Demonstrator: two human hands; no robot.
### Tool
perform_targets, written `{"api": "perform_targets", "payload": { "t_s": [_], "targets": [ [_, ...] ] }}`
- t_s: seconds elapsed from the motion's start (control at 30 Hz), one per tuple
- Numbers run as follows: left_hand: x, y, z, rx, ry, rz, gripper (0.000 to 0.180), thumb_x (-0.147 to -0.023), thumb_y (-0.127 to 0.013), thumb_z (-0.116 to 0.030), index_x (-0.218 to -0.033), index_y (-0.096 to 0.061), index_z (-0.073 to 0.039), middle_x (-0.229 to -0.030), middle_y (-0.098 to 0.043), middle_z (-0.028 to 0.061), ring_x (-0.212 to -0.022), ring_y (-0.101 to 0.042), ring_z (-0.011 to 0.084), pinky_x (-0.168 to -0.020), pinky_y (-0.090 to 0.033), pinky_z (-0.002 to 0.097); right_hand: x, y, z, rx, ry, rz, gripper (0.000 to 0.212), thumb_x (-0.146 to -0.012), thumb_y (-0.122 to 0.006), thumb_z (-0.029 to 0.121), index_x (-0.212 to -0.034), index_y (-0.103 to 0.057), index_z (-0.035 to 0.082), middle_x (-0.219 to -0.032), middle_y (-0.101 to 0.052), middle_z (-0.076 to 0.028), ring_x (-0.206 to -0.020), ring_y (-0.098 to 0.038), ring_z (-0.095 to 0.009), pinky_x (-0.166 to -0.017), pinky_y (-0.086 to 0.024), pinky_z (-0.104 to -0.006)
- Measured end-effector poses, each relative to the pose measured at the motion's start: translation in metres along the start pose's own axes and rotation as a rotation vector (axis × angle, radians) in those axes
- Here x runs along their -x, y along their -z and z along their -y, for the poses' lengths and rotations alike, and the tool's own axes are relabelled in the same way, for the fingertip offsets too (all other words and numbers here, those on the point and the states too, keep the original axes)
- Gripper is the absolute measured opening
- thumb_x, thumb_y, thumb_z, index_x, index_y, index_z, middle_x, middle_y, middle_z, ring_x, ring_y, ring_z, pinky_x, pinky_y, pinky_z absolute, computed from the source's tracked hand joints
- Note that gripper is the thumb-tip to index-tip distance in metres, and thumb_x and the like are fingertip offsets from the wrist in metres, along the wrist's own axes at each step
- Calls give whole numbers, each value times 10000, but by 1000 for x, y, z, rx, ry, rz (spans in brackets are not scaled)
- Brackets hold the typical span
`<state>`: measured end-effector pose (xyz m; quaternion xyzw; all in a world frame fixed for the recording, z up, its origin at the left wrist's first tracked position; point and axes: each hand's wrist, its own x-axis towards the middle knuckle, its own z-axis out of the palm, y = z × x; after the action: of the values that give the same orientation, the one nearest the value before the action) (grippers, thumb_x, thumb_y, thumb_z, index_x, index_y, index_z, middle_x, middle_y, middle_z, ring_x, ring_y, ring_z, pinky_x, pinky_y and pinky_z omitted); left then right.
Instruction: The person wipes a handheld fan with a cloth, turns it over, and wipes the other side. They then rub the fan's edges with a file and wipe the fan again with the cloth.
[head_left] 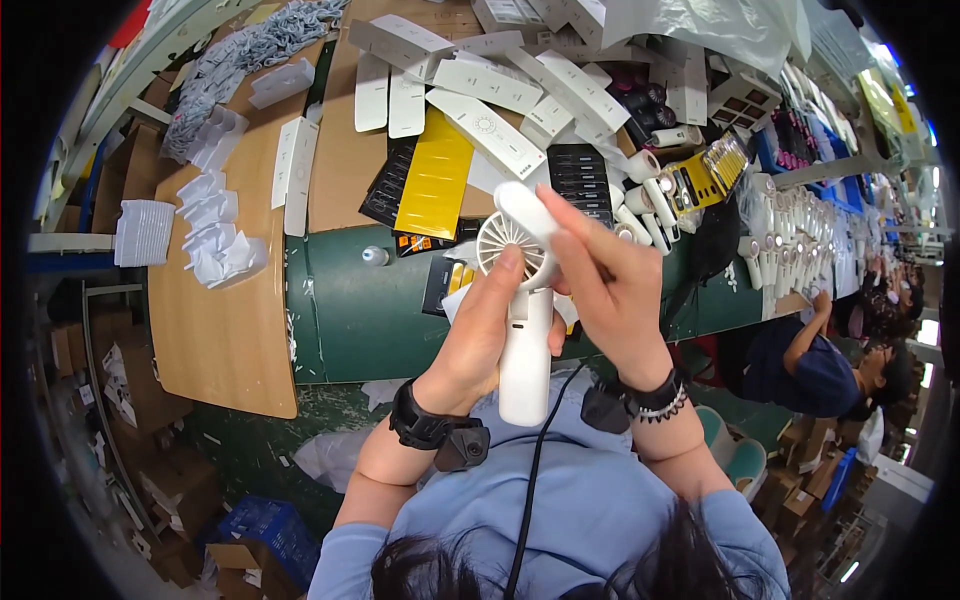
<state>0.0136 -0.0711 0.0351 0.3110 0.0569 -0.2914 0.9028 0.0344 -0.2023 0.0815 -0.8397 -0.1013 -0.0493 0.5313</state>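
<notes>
A white handheld fan (522,375) is in front of my chest, its round slatted head up and its handle pointing toward me. My left hand (468,338) wraps round it below the head, with the thumb pressed on the grille. Between the fingers of my right hand (618,285) is a smooth white rounded piece (524,212), tilted over the upper right of the fan head. It overlaps part of the grille; whether it touches the fan I cannot tell. A small bottle (375,256) stands on the green table beyond my left hand.
White boxes (487,130) pile up at the back. A yellow sheet (435,175) and black sheets lie before them. White trays (222,245) rest on the wooden board at left. Many white fans (790,255) stand at right, near another person (805,365).
</notes>
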Motion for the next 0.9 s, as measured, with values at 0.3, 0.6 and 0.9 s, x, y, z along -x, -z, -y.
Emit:
{"api": "perform_targets", "payload": {
  "t_s": [0.3, 0.6, 0.9],
  "targets": [
    [-1, 6, -3, -24, 4, -15, 476, -938, -344, -471, -1047, -505, -36, -854, -580, 66, -544, -567, 143, -473, -468, 245, 0, -6, -2, 32, 2, -22, 312, -858, -524, 22, -1166, -579, 35, -638, -609, -40, -530, -531, -22, -482, -417, -172],
    [6, 3, -8, -41, 8, 26, 492, -935, -342, -481, -1098, -486, -40, -887, -576, 72, -544, -565, 137, -466, -461, 239, -7, -3, -2, -82, 8, -13, 289, -899, -484, 67, -1169, -572, 16, -616, -571, -2, -507, -449, -6, -452, -355, -165],
    [10, 2, -14, -34, -26, 62, 497, -938, -330, -482, -1137, -466, -47, -918, -578, 76, -551, -565, 136, -464, -456, 237, 8, 1, 9, -315, -61, -44, 287, -917, -463, 92, -1174, -575, 33, -687, -580, 18, -485, -400, 2, -430, -293, -155]
  ]
}}
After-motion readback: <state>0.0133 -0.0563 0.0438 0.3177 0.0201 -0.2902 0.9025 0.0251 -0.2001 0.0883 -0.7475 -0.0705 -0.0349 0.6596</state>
